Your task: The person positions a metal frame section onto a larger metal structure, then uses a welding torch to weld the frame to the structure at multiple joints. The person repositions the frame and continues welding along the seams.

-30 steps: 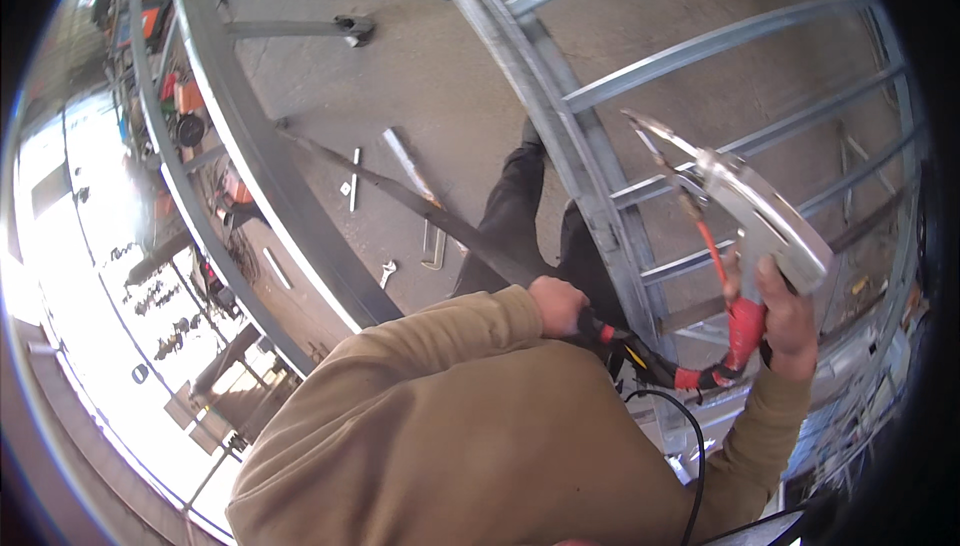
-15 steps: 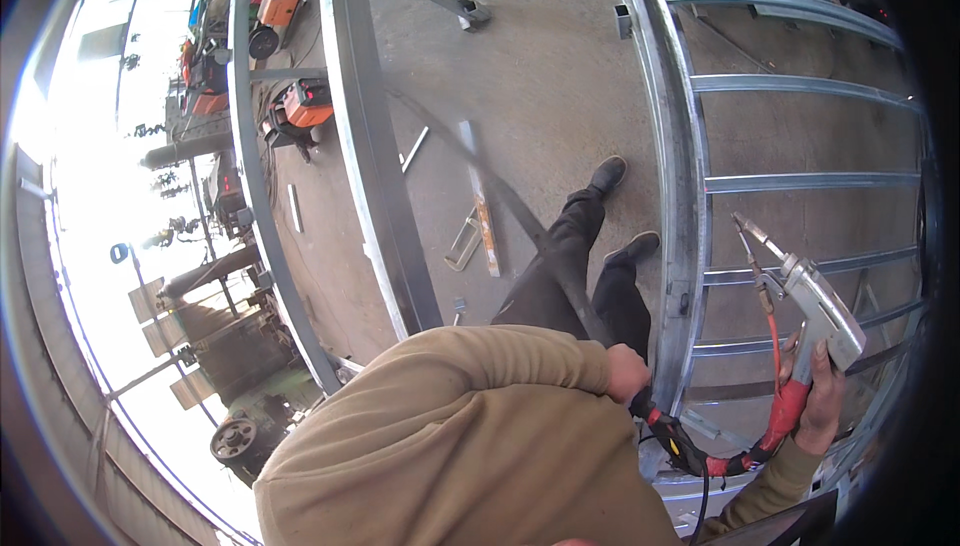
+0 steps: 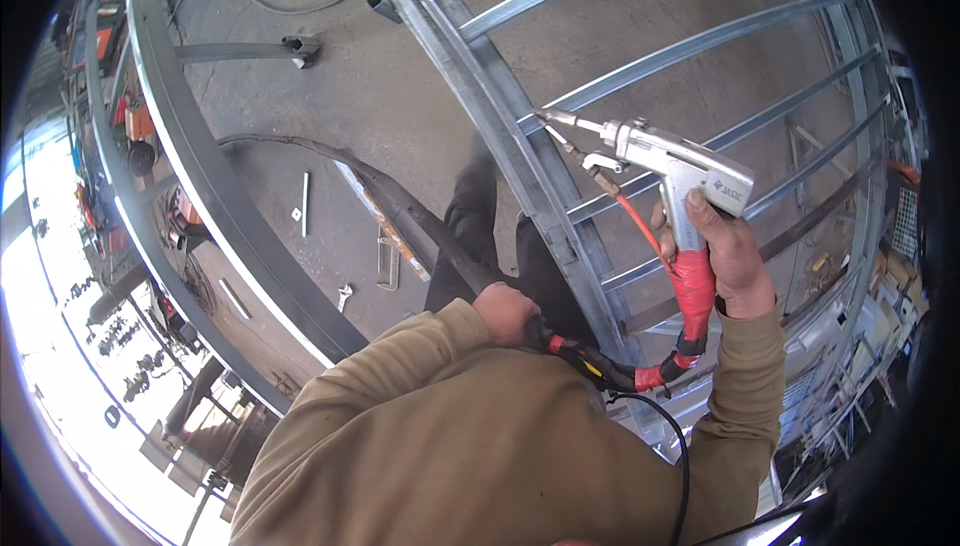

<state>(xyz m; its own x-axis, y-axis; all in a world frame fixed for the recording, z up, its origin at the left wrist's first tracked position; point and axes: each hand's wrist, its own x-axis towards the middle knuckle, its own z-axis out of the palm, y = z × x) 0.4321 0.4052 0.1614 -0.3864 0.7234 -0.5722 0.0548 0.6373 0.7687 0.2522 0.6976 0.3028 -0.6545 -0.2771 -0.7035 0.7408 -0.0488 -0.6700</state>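
In my right hand [image 3: 728,251] is a silver, pistol-shaped welding gun [image 3: 675,161], its grip wrapped in red tape. My fingers are closed round the grip, and the nozzle points left over a galvanised steel frame [image 3: 520,161] with several crossbars. From here I cannot tell if the tip touches the rail. A thin orange-red line runs beneath the barrel. My left hand [image 3: 505,314] is closed round the thick black hose [image 3: 425,221] at waist height. Red and black tape binds the hose where it curves up to the gun.
A long steel beam [image 3: 225,216] crosses on the left. On the floor lie a long silver and orange-brown bar [image 3: 380,218], a rectangular clamp-like piece [image 3: 388,262] and a thin metal strip [image 3: 306,204]. Orange machines [image 3: 138,123] stand far left; metal scraps are heaped at right.
The view has turned toward the frame on the right. My right hand has lifted the welding gun up and left, its nozzle now over the frame's rail. My left hand keeps hold of the hose.
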